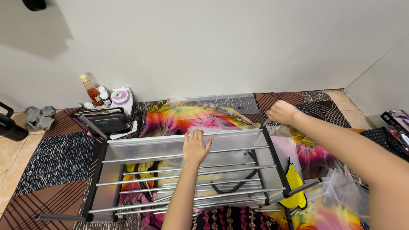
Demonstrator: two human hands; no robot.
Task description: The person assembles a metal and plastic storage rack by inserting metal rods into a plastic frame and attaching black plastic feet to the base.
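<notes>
Patterned carpet tiles point(59, 159) covered the floor in front of a plain white wall point(204, 47), with bare beige tile at the far left edge.

Left to right, the floor held:
- a black flask point(10, 127) and a grey cloth point(39, 117);
- an orange bottle point(91, 90), small white jars, and a black pouch point(106, 121);
- a metal rack point(183, 170), lying on the floor over a bright tie-dye cloth point(187, 117).

The rack had black end frames, silver rods and frosted plastic panels.

The left hand point(195, 147) lay flat on the rack's upper panel, fingers together and extended, pressing down. The right hand point(282, 112) was closed in a fist around the rack's far right corner; what the fingers pinched could not be told.

Judged step: the rack was being steadied and positioned, or a panel was being seated on it. A further adjustment would call for even pressure from the left hand while the right guided the corner, keeping the loose rods aligned.

A yellow item point(295, 181) hung at the rack's right side. Dark boxes point(396, 123) lay at the far right.
</notes>
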